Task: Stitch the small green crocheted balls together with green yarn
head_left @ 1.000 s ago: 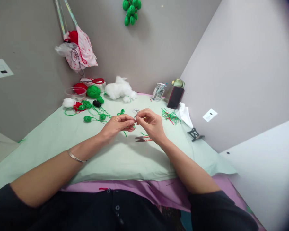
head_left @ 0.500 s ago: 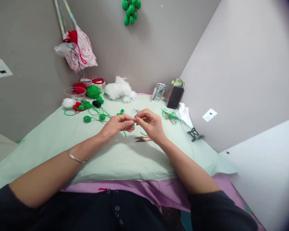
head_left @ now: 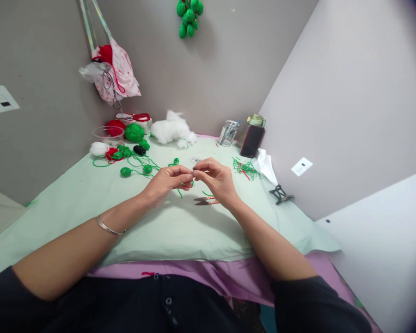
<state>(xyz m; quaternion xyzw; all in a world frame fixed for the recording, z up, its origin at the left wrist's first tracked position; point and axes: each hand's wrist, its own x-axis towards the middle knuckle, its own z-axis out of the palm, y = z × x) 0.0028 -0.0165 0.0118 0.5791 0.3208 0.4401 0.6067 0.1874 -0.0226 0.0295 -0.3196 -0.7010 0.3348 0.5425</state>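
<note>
- Left hand point(head_left: 169, 179) is pinching a small bit of bright green yarn point(head_left: 193, 183), which is showing just beneath its fingertips.
- Right hand point(head_left: 215, 179) is pressing thumb and forefinger together, meeting the left's tips (anything between is hiding from view).
- Fine work is probably needing steady, light pressure, wrists staying clear of the dark-bladed, orange-handled metal snips point(head_left: 204, 203) lying nearby.

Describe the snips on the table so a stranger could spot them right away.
On the pale green tablecloth, find the right hand near the middle. Just below it, partly hidden, lie the snips: two pointed dark blades aimed left, orange handle, unlike the thin green yarn scrap beside them.
</note>
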